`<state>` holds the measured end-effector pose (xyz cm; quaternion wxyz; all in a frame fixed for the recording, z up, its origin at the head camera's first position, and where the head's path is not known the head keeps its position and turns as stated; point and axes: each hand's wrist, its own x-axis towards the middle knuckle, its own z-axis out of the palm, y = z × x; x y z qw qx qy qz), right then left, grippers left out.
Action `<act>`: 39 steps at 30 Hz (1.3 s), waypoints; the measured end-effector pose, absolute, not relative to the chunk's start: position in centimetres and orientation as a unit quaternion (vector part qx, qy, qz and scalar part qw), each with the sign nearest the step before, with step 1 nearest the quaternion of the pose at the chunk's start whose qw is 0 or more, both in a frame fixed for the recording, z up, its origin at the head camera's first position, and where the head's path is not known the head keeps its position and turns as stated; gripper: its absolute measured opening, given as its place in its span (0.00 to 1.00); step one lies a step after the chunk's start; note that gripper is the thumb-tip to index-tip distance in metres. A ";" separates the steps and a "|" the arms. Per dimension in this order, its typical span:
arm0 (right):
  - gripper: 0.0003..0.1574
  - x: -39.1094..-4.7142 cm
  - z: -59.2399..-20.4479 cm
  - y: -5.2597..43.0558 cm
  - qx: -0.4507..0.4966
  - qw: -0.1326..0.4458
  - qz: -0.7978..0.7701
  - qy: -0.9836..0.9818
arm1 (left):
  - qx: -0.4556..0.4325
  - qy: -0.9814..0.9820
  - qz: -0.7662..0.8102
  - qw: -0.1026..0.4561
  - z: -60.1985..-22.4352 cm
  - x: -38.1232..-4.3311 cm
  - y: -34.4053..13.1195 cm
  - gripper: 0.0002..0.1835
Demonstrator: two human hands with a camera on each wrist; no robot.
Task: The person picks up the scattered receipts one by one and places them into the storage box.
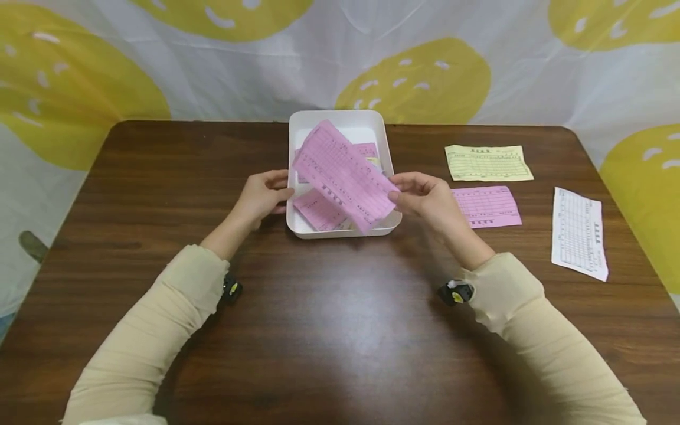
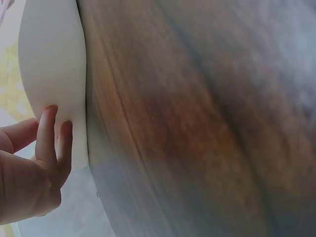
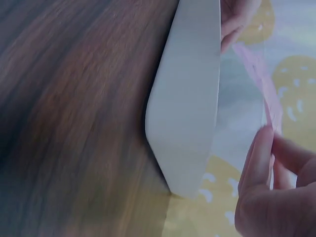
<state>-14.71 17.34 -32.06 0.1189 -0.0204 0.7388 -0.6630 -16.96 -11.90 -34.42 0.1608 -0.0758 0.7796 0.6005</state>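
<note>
Pinching the raised pink slip (image 1: 345,174) by one corner, your right grip (image 1: 431,199) should meet light, limp paper (tearable; favour edges); your left grip (image 1: 258,196), loosely relaxed, touches the white tray (image 1: 319,234).

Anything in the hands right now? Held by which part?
Right hand pinches a pink slip by its right-hand corner in the head view. Left hand touches the side of the white tray; no clear grip there.
</note>
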 end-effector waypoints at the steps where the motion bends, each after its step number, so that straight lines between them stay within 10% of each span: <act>1: 0.15 -14.8 -32.1 17.1 -0.013 0.112 -0.673 0.731 | -0.076 0.779 0.601 0.162 -34.4 -16.9 -11.8 0.27; 39: 0.17 -15.8 -33.3 14.7 -0.037 0.034 -0.450 0.891 | -0.082 0.777 0.598 0.180 -34.4 -16.7 -10.6 0.28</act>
